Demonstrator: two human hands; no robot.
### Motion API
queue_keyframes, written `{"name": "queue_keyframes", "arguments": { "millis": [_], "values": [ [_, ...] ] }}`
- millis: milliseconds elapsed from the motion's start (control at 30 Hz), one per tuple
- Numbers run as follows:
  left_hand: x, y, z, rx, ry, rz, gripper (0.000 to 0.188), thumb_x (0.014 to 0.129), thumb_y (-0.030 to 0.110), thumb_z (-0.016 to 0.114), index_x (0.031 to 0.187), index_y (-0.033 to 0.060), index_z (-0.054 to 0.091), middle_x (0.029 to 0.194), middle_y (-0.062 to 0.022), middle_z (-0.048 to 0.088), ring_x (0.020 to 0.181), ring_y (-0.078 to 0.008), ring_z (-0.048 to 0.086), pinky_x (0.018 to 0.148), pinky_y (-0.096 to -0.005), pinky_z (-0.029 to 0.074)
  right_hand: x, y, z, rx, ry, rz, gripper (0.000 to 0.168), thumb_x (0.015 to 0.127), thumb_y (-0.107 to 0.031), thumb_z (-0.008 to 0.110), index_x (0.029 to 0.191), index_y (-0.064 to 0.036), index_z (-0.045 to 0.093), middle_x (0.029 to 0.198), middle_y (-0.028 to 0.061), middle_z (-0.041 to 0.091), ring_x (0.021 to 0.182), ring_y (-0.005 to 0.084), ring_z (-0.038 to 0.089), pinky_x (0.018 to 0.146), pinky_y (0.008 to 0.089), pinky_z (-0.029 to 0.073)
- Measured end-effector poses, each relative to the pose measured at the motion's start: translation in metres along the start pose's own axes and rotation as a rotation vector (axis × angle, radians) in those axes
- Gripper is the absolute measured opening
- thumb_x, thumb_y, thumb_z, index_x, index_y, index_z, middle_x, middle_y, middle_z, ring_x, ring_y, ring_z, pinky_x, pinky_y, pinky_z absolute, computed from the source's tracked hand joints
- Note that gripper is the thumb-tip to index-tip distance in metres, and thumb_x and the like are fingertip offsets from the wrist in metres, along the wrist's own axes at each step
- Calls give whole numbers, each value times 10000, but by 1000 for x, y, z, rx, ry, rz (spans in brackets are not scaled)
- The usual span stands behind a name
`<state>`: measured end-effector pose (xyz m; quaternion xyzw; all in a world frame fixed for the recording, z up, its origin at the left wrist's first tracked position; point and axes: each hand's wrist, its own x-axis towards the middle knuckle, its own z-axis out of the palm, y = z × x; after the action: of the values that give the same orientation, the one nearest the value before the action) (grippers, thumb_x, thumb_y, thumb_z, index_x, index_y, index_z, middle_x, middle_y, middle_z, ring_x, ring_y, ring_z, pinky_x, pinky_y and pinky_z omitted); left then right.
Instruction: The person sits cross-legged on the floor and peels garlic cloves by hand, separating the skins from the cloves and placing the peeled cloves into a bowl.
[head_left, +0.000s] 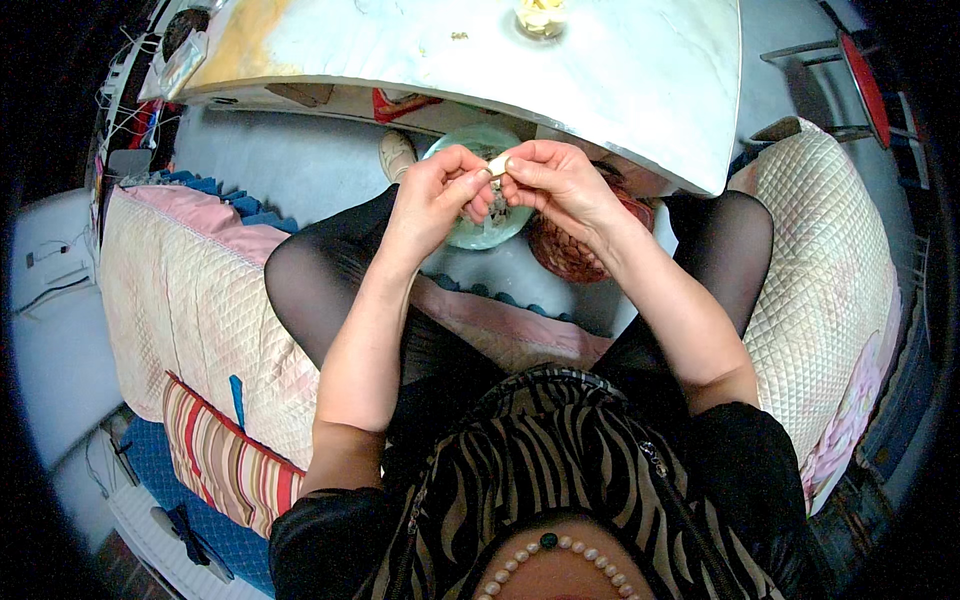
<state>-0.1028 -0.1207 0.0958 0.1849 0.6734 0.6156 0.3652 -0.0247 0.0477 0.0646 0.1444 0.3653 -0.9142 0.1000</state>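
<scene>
Between the fingertips of both hands is a small pale piece (499, 166), its kind too small to tell. My left hand (450, 184) pinches its left end. Its right end is pinched by my right hand (553, 180). Below them stands a pale green translucent bin or basin (486, 237) with dark and light scraps inside, partly hidden by the hands. To its right, under my right forearm, is a reddish-brown basket or bowl (570, 251) that seems to hold many small brown pieces. On the marble-patterned table in front, a clear bowl (541, 21) holds pale yellowish pieces.
The table's curved edge (600, 139) lies just beyond the hands. Small crumbs (459, 35) dot its top. A quilted seat cover (202, 300) and a striped cushion (225, 457) are at the left. A red-topped stool (862, 90) stands at far right, and a shoe (397, 155) is beside the bin.
</scene>
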Motion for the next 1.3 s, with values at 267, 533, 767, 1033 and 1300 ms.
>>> {"name": "queue_keyframes", "arguments": {
  "millis": [267,533,767,1033,1300],
  "values": [
    [-3,2,0,168,60,49,86,891,77,551,845,5,563,688,-12,575,609,-68,543,559,-215,453,0,-3,2,-41,-2,-11,143,884,-95,586,972,16,607,843,86,644,734,135,635,682,238,548],
    [-5,7,-3,531,80,245,90,862,68,558,799,7,541,670,2,526,611,-59,488,539,-215,403,2,1,-4,12,-42,71,162,896,-101,568,986,28,607,852,90,639,737,135,625,687,245,539],
    [-8,10,-5,170,29,126,85,841,67,569,786,7,544,675,2,522,626,-69,474,560,-226,392,1,3,-1,104,-141,27,163,885,-123,590,979,9,608,842,89,648,722,138,636,686,260,552],
    [-7,10,-1,509,124,280,97,819,63,588,758,9,536,671,8,510,633,-66,461,562,-228,383,1,1,0,-85,-35,-14,168,884,-129,595,978,9,608,799,76,645,689,125,629,646,238,537],
    [-3,2,-5,438,99,235,81,826,67,591,787,15,541,680,34,500,638,-50,444,561,-216,374,0,-6,6,-279,41,-51,162,869,-123,614,949,17,617,779,67,639,678,104,614,619,211,510]
  ]
}}
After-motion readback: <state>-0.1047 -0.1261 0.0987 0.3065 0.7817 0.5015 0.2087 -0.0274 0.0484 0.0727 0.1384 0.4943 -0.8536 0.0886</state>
